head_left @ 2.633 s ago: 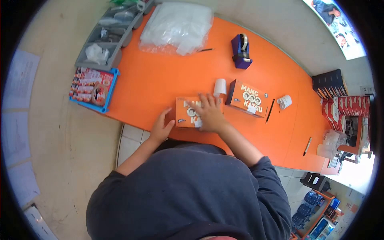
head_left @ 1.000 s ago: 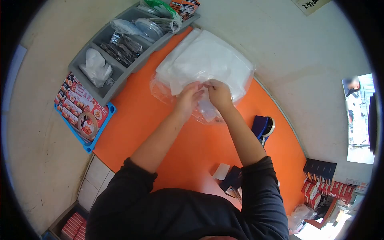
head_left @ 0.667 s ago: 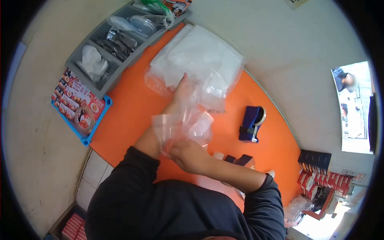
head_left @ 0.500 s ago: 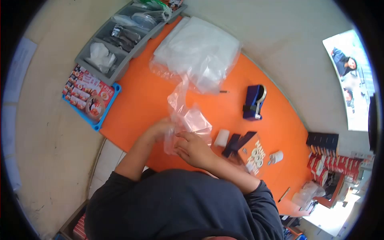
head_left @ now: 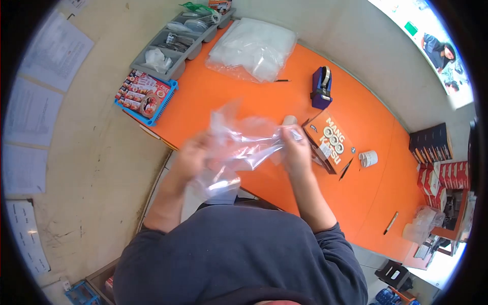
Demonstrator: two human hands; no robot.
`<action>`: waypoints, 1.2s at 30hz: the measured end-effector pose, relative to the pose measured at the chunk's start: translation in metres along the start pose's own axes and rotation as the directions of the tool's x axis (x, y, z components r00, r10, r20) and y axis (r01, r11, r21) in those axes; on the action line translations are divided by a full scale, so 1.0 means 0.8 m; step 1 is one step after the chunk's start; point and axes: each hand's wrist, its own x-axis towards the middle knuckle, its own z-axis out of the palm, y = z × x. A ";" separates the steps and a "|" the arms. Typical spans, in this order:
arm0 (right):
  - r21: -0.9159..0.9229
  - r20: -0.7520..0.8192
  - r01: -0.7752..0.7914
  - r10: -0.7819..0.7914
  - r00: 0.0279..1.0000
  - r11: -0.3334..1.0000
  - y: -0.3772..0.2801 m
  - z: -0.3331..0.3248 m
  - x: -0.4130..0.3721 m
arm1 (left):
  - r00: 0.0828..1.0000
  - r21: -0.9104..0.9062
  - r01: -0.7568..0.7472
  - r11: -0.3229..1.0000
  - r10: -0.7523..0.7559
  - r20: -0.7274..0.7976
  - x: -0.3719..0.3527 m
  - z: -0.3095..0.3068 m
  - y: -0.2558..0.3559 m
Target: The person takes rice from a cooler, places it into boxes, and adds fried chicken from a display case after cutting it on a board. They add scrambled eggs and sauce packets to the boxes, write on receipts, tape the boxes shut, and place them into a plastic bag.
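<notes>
A clear plastic bag (head_left: 246, 145) is stretched between my two hands, above the near edge of the orange table. My left hand (head_left: 192, 156) is closed on the bag's left side, and its fingers are blurred by motion. At the other side, my right hand (head_left: 296, 147) grips the bag's edge with the thumb on top. Just right of that hand is an orange-brown box (head_left: 331, 138) printed with "MANG KATSU". A small whitish object (head_left: 290, 120) shows behind my right hand, partly hidden.
A stack of clear plastic bags (head_left: 252, 48) lies at the far side. Further right are a blue tape dispenser (head_left: 321, 89), a white roll (head_left: 368, 158) and a marker (head_left: 391, 222). Grey bins (head_left: 178, 71) and a blue basket (head_left: 166, 104) of printed leaflets line the left edge.
The bag has been lifted off the table and spread out. My right hand has moved right, away from my left hand. The camera view has shifted too.
</notes>
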 end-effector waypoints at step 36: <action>-0.462 0.257 0.176 -0.058 0.965 0.869 -0.064 -0.059 -0.143 | 0.954 0.678 -0.224 0.700 0.300 0.006 -0.189 0.073 -0.100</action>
